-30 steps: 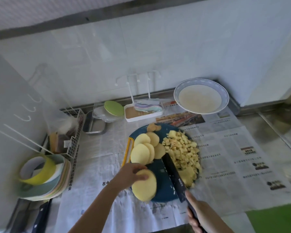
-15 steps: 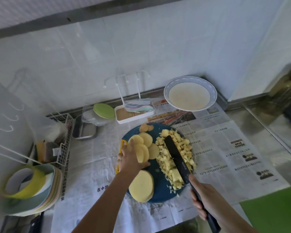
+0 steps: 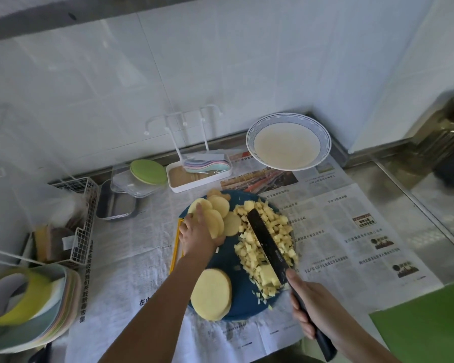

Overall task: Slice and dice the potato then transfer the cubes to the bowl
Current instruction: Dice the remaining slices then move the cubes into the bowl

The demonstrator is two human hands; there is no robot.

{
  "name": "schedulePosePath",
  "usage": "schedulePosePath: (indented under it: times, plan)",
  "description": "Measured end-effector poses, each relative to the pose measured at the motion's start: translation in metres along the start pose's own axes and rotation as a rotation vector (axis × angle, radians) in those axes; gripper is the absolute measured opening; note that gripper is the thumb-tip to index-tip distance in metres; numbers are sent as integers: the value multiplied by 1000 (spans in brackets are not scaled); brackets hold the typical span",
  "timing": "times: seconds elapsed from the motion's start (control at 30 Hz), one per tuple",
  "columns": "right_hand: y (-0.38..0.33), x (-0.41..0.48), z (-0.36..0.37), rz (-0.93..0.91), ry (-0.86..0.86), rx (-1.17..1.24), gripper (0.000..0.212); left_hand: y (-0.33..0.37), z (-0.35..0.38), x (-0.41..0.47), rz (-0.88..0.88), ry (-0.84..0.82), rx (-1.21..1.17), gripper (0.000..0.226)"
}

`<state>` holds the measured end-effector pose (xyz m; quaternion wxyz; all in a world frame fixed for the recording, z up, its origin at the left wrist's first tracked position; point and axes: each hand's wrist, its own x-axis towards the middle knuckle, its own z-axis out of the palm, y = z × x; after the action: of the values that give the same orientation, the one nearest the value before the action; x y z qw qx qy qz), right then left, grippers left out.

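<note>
Head view, taking the blue cutting board (image 3: 228,260) as the landmark. On its far-left part lies a fan of potato slices (image 3: 222,218), and the left hand (image 3: 197,237) rests on them with its fingers laid fairly straight across the top. I can make out no pinch. On the board's near edge sits a stack of larger slices (image 3: 211,293), right beside the left forearm and between the two hands.

The right half of the board is covered by the diced cubes (image 3: 275,231). The knife (image 3: 266,244) lies across that pile, its long axis running diagonally from the board's near-right edge up toward its far middle, tip pointing away from the person. The right hand (image 3: 317,310), off the near-right edge, is wrapped firmly round the black handle.

Judging from this, the next cut turns on bringing slices from the left of the board under a blade parked on the right. The left hand is the nearer one to both lots of uncut slices.

The bowl (image 3: 325,137) stands beyond the board's far-right side, well apart, with no cubes visible in it.

Newspaper (image 3: 351,200) under the board carries Chinese print. Near the board's near-left edge I read "在中", and the rest is too small.
</note>
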<state>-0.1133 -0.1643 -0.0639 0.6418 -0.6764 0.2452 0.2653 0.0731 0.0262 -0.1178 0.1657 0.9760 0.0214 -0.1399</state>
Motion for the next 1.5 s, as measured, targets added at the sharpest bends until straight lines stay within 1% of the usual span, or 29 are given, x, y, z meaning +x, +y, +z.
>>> schedulePosePath:
  times: [0.17, 0.23, 0.3, 0.4, 0.47, 0.57, 0.67, 0.8, 0.9, 0.97, 1.03, 1.1, 1.17, 1.27, 1.33, 1.4, 1.43, 1.5]
  plan:
    - [4, 0, 0, -5, -7, -40, 54, -5, -6, 2, 53, -9, -45, 119]
    - [8, 0, 0, -54, -5, -109, 57, -12, -12, -14, 82, 7, -42, 119]
    - [12, -1, 3, -109, 4, -194, 59, -23, -14, -39, 167, -70, -17, 117]
    - [20, -1, 13, -181, 46, -306, 63, -39, -5, -79, 358, -246, 128, 121]
    - [27, -3, 22, -202, 65, -337, 63, -47, 5, -97, 404, -277, 188, 119]
    - [40, -5, 33, -208, 59, -297, 63, -50, 15, -108, 368, -187, 156, 109]
    - [54, -8, 44, -188, 64, -298, 63, -45, 23, -115, 308, -130, 166, 112]
    - [66, -7, 53, -164, 86, -360, 61, -32, 31, -127, 113, -90, 123, 117]
    - [66, -5, 59, -176, 130, -507, 64, -26, 35, -135, -4, -25, 15, 122]
    - [66, -3, 64, -182, 140, -597, 64, -31, 38, -138, -14, -2, -153, 125]
    - [65, -1, 71, -180, 122, -633, 63, -40, 42, -141, 20, 24, -279, 123]
    - [63, 0, 76, -184, 96, -634, 59, -48, 48, -146, 53, 84, -294, 117]
    - [60, 2, 79, -204, 74, -635, 56, -50, 54, -151, 43, 149, -275, 114]
    - [58, 5, 75, -239, 65, -630, 56, -47, 64, -154, 8, 212, -262, 116]
    - [59, 7, 68, -278, 60, -608, 56, -46, 64, -153, -9, 201, -264, 117]
    - [57, 8, 59, -269, 26, -539, 58, -46, 62, -154, -6, 165, -279, 114]
    - [56, 9, 54, -233, -18, -466, 60, -48, 60, -154, 1, 148, -282, 112]
    - [48, 11, 39, -68, -158, -210, 60, -51, 56, -154, 16, 124, -300, 106]
